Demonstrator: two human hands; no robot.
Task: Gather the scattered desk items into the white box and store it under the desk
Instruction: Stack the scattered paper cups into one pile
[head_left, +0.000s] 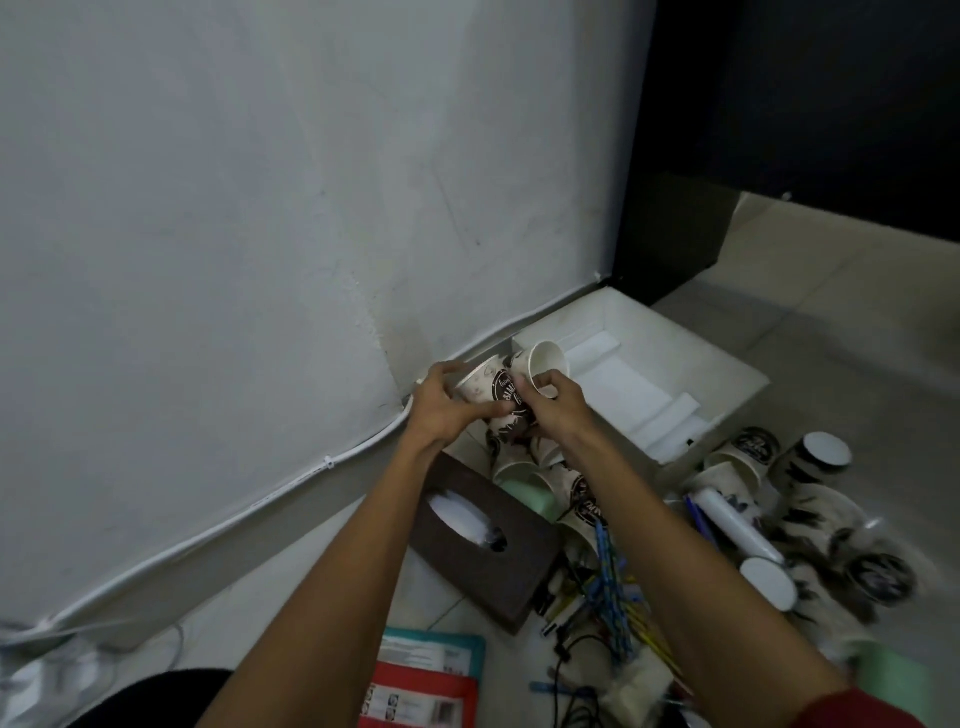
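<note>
Both hands work over the near corner of the white box (675, 332), which stands on the floor against the wall. The left hand (441, 410) curls round a printed cup (485, 387). The right hand (558, 410) pinches the rim of a second cup (545, 361). Nesting the two squarely, mouths aligned, should save room for the loose cups (743, 467) lying nearby.
</note>
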